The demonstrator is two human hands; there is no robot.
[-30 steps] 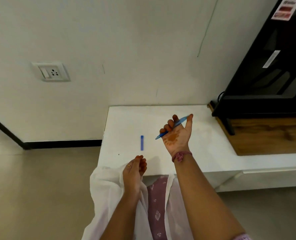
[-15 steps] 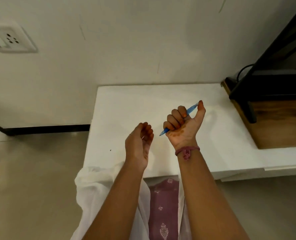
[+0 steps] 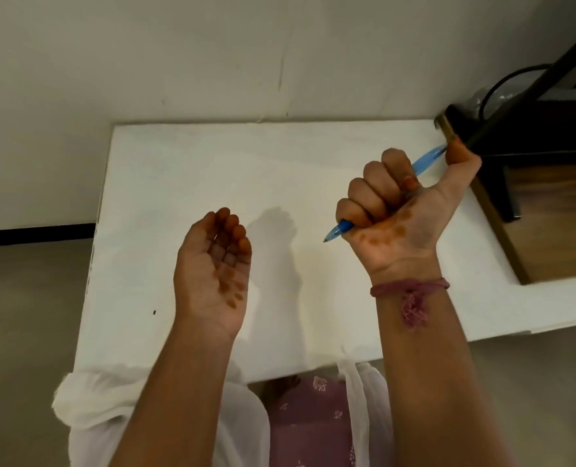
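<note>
My right hand (image 3: 394, 210) is raised above the white tabletop (image 3: 212, 170) with its fingers curled into a fist around a blue pen (image 3: 340, 229). The pen's tip points down-left and its upper end shows by my thumb. My left hand (image 3: 212, 264) hovers to the left, palm turned up, fingers loosely bent and holding nothing. A pink thread band circles my right wrist.
A wooden board (image 3: 549, 224) carrying a black stand and a cable sits on the table's right end. The white wall rises directly behind the table. Tiled floor (image 3: 27, 315) lies to the left. White and purple clothing hangs below the table's near edge.
The view has closed in on the table. My right fingers closed from a loose hold into a fist around the pen. My left hand rose and turned palm up. The small blue cap is out of sight.
</note>
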